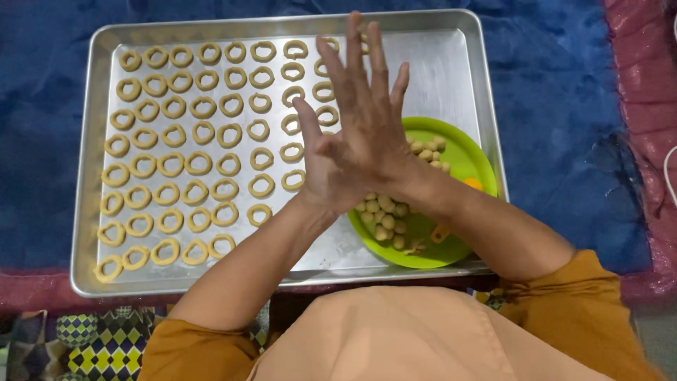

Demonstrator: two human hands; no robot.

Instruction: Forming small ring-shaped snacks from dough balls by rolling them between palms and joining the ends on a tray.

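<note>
My right hand [370,113] lies flat on my left hand [316,176], palm against palm, fingers straight and pointing away from me. Both hover above the middle of a large metal baking tray [92,141]. Whatever sits between the palms is hidden. Rows of several pale dough rings [190,141] fill the tray's left and centre. A green plate [462,159] rests on the tray's right side, just under my right wrist, holding several small dough balls [384,220] and a small orange piece [474,183].
The tray lies on a blue cloth [564,70] with a pink border [645,77] at the right. A patterned fabric [106,342] shows at the lower left. My orange sleeves and lap fill the bottom of the view.
</note>
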